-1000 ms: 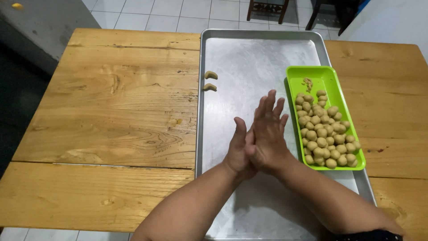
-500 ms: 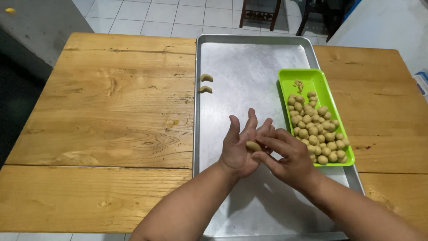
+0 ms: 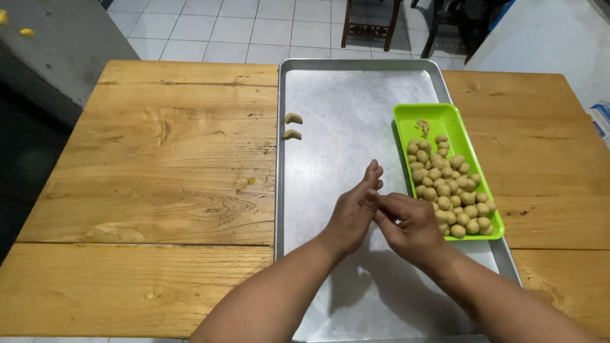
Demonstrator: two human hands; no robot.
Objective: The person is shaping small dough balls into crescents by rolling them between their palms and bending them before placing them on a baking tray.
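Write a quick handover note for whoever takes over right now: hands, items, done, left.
Left hand: above the metal baking tray, fingers up, pressed to the right hand.
Right hand: fingertips pinched against the left; anything between them is hidden.
Green tray: sits on the baking tray's right side, loaded with dough balls.
Done: two crescent-shaped dough pieces lie near the baking tray's left edge.
Left: most balls unshaped; most of the baking tray bare.
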